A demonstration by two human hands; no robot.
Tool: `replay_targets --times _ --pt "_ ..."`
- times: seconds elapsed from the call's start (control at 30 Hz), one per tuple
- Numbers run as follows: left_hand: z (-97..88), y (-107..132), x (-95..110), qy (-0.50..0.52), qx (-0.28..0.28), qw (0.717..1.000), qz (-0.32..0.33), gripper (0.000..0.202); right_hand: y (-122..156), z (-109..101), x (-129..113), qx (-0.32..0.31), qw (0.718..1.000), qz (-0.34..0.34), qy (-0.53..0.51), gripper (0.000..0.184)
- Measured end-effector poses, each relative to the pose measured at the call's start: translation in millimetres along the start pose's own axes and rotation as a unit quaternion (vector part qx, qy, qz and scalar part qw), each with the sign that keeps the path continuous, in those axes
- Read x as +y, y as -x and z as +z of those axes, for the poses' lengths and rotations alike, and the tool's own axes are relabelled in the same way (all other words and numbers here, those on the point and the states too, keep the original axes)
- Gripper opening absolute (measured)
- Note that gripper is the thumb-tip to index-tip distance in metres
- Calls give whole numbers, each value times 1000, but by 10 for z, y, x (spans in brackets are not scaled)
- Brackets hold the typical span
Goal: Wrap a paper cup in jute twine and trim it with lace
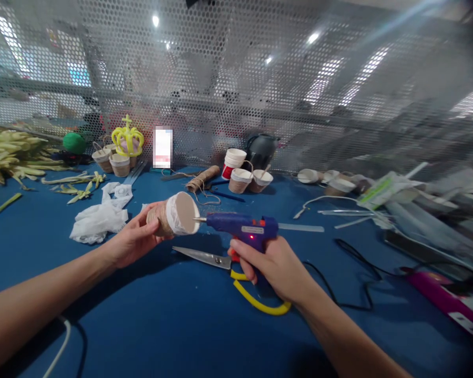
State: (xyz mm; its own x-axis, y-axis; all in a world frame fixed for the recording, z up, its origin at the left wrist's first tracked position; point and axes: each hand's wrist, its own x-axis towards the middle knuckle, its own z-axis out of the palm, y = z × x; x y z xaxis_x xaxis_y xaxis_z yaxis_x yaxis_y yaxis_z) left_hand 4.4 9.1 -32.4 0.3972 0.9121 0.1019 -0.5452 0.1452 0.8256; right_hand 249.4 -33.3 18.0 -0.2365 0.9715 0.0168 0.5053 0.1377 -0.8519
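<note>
In my left hand (136,236) is a small paper cup (163,218) wrapped in twine, with a band of white lace at its rim. It is tipped so that its opening faces right. My right hand (266,262) grips a blue hot glue gun (236,224) whose red light is lit. The metal nozzle meets the cup's rim, and a clear glue stick (302,228) juts from the back of the gun. Below the gun lie scissors (203,257) with yellow handles, partly hidden by my right hand.
White lace (98,220) lies bunched at left. Further back stand twine-wrapped cups (240,182), a twine roll (203,177) and a yellow crown (127,139) before a perforated metal screen (205,84). A black cord (362,262) and purple power strip (443,296) occupy the right.
</note>
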Motion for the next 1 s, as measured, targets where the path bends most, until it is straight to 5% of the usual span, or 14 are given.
replay_targets --times 0.23,0.63,1.0 --pt "-15 -6 -13 -1 -24 1000 -10 42 -15 -9 14 65 998 20 16 38" --pt "1 6 -1 -4 -16 1000 -13 42 -7 -62 -29 -1 1000 15 3 48" --pt "6 4 -5 -31 5 1000 3 44 1 -61 12 -68 995 55 -55 37"
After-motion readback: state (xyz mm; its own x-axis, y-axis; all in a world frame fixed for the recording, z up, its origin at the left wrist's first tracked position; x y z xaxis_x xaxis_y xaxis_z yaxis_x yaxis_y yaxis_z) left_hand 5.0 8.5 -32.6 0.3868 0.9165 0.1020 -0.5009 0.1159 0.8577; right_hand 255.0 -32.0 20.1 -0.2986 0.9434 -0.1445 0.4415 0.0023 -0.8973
